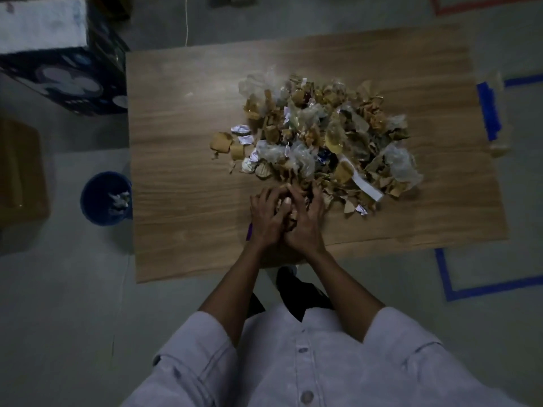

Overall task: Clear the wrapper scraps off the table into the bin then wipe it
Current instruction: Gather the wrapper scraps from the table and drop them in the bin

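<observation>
Pale shirt (305, 359); hands (266, 220) (307, 223) around crumpled brown scraps (326, 133)

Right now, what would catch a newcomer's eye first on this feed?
The big heap of wrapper scraps covering the middle and right of the wooden table. At its near edge the left hand and right hand are cupped together around a clump. On the floor left of the table stands a blue bin with a few scraps already inside.
</observation>
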The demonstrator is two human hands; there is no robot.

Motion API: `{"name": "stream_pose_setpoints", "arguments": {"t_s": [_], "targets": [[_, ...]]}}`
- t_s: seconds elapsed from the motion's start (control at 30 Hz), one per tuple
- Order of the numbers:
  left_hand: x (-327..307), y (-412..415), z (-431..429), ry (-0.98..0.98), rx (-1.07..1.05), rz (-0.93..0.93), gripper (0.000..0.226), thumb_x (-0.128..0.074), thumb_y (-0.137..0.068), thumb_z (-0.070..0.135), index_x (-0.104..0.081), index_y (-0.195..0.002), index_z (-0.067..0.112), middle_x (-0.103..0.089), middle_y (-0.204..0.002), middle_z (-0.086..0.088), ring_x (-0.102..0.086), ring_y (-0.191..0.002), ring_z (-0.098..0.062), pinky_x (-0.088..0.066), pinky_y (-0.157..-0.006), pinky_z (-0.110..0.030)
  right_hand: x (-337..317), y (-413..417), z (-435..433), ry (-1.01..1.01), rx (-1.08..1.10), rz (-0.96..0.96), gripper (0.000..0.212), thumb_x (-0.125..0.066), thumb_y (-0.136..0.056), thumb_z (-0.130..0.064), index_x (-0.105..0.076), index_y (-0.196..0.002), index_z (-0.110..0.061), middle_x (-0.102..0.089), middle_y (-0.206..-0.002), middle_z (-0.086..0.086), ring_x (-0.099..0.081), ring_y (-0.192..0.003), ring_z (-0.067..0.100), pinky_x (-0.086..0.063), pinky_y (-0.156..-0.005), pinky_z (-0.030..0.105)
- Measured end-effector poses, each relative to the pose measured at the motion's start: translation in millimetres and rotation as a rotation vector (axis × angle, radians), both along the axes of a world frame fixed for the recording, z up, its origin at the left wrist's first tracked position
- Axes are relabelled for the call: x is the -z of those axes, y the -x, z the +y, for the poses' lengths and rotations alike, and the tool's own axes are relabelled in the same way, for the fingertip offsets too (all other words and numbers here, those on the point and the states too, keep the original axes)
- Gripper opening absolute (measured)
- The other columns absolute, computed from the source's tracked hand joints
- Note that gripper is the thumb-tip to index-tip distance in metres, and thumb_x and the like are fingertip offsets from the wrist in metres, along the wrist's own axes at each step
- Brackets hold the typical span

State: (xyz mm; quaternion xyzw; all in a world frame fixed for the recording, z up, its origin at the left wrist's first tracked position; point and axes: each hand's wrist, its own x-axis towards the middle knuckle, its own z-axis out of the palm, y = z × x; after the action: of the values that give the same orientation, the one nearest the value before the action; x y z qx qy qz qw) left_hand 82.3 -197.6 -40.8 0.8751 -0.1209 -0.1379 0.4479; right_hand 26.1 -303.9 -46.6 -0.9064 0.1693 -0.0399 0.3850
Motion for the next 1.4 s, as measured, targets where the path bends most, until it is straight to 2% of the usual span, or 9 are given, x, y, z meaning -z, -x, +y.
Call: {"name": "stream_pose_setpoints", "arguments": {"t_s": [0.3,0.53,0.67,0.8,1.0,1.13,1.2,1.3,1.4], "targets": [[-15.3,-3.6,-11.7,0.174,-0.319,0.359,0.027,-0.052,-0.095,0.038,-0.059,-0.111,0.017,-0.063,-0.114,-0.011,-0.062,-0.101,-0.026,-0.049,-0.084,-0.038,18.3,-20.9,4.7,0.227,-0.008,-0.1,0.04,-0.069,-0.09,-0.023,-0.055,-0.127,-0.014,-0.054,-0.128,0.026,-0.048,-0.114,0.042,-0.041,-0.096,0.048],[-39.8,2.2,-10.4,0.301,-0.653,0.271,0.029,-0.062,-0.095,0.039,-0.067,-0.104,0.012,-0.058,-0.114,-0.019,-0.053,-0.108,-0.025,-0.043,-0.093,-0.036,-24.6,-26.8,-3.4,-0.07,0.12,-0.139,0.053,-0.074,-0.069,-0.029,-0.055,-0.114,-0.008,-0.057,-0.113,0.011,-0.053,-0.107,0.029,-0.049,-0.088,0.038],[-73.7,8.9,-19.6,0.791,-0.871,0.613,0.026,-0.053,-0.104,0.031,-0.062,-0.112,0.008,-0.067,-0.101,-0.013,-0.063,-0.094,-0.022,-0.053,-0.081,-0.033,-65.6,-23.7,12.1,-0.296,0.235,-0.262,0.056,-0.08,-0.075,-0.032,-0.051,-0.117,-0.009,-0.055,-0.116,0.009,-0.054,-0.108,0.025,-0.045,-0.092,0.023],[-106.4,18.1,-27.7,1.092,-0.786,0.864,0.039,-0.044,-0.107,0.037,-0.069,-0.113,0.007,-0.075,-0.101,-0.008,-0.07,-0.096,-0.021,-0.055,-0.09,-0.032,-98.1,-17.1,30.0,-0.379,0.285,-0.321,0.053,-0.082,-0.074,-0.015,-0.047,-0.114,-0.018,-0.055,-0.113,0.006,-0.058,-0.106,0.017,-0.049,-0.087,0.028],[-134.0,4.4,-14.2,1.117,-0.589,0.726,0.037,-0.042,-0.102,0.026,-0.068,-0.123,0.009,-0.073,-0.102,-0.01,-0.074,-0.087,-0.02,-0.061,-0.076,-0.029,-129.5,-8.3,35.6,-0.444,0.234,-0.357,0.048,-0.078,-0.074,-0.028,-0.047,-0.11,-0.035,-0.063,-0.107,0.006,-0.066,-0.099,0.025,-0.056,-0.083,0.046],[-137.9,-6.7,-12.2,1.053,-0.54,0.575,0.05,-0.039,-0.099,0.017,-0.047,-0.146,0.002,-0.074,-0.111,-0.009,-0.072,-0.101,-0.02,-0.059,-0.089,-0.033,-145.6,-8.4,36.3,-0.484,0.179,-0.398,0.045,-0.077,-0.073,-0.029,-0.051,-0.109,-0.024,-0.064,-0.102,0.005,-0.067,-0.093,0.023,-0.058,-0.078,0.04],[-147.1,-11.0,-11.7,1.056,-0.485,0.488,0.057,-0.048,-0.094,0.023,-0.046,-0.149,0.007,-0.059,-0.142,-0.012,-0.062,-0.126,-0.02,-0.051,-0.107,-0.04,-152.7,-8.4,34.4,-0.562,0.171,-0.405,0.042,-0.077,-0.074,-0.026,-0.055,-0.108,-0.017,-0.066,-0.098,0.005,-0.068,-0.089,0.019,-0.057,-0.075,0.035],[-154.6,-21.7,-14.7,1.166,-0.55,0.567,0.056,-0.049,-0.105,0.022,-0.032,-0.159,0.017,-0.044,-0.155,-0.002,-0.065,-0.12,-0.01,-0.058,-0.092,-0.032,-160.1,-10.0,25.3,-0.715,0.154,-0.388,0.032,-0.074,-0.075,-0.012,-0.059,-0.103,-0.009,-0.068,-0.089,-0.003,-0.067,-0.081,0.005,-0.053,-0.073,0.021],[-149.4,-29.5,-12.8,1.17,-0.551,0.578,0.062,-0.064,-0.099,0.033,-0.041,-0.155,0.025,-0.046,-0.156,-0.011,-0.054,-0.136,-0.034,-0.042,-0.113,-0.057,-159.9,-10.8,13.7,-0.85,0.15,-0.305,0.028,-0.076,-0.073,-0.016,-0.066,-0.098,-0.025,-0.074,-0.087,-0.01,-0.07,-0.084,0.003,-0.056,-0.078,0.03]]}}
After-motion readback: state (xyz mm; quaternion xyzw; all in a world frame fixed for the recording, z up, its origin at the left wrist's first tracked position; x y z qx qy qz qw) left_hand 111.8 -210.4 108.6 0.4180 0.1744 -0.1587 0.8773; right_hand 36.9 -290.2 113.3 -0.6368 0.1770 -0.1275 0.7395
